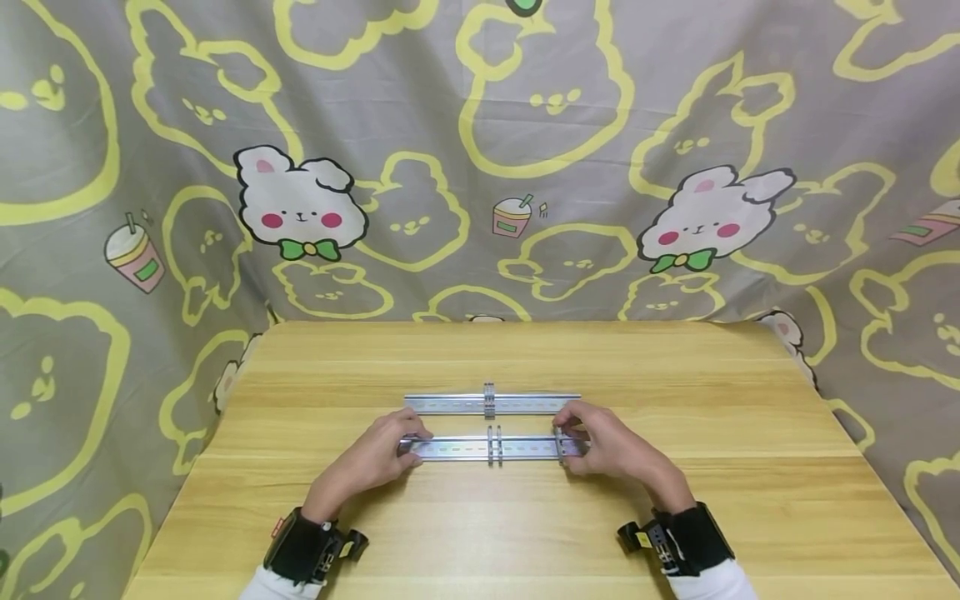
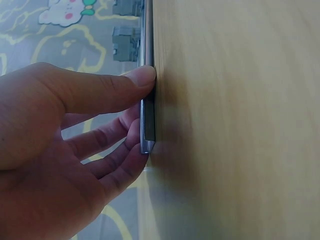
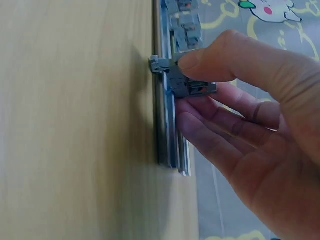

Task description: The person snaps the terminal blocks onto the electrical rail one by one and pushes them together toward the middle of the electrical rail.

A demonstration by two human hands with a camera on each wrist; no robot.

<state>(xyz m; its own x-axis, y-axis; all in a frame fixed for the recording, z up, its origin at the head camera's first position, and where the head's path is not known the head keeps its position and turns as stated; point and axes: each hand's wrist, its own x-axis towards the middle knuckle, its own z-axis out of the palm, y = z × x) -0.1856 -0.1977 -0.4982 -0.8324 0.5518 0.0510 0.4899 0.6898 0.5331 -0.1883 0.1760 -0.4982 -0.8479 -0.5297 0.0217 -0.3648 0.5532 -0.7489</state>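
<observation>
A slotted metal DIN rail (image 1: 457,449) lies across the table in front of me. My left hand (image 1: 392,446) grips its left end, with thumb (image 2: 142,76) on the near edge and fingers behind. Near the rail's right end, my right hand (image 1: 600,442) pinches a small grey DIN-rail clip (image 3: 187,82) between thumb and fingers. In the right wrist view that clip sits across the rail, its foot at the near edge. Two more grey clips (image 1: 495,446) stand close together at the rail's middle, a narrow gap between them.
Behind and parallel lies a second DIN rail (image 1: 442,405), with several grey clips (image 1: 489,401) bunched at its middle. Both rails rest on a wood-grain table (image 1: 480,533). A grey patterned curtain (image 1: 450,125) hangs along the table's back and sides.
</observation>
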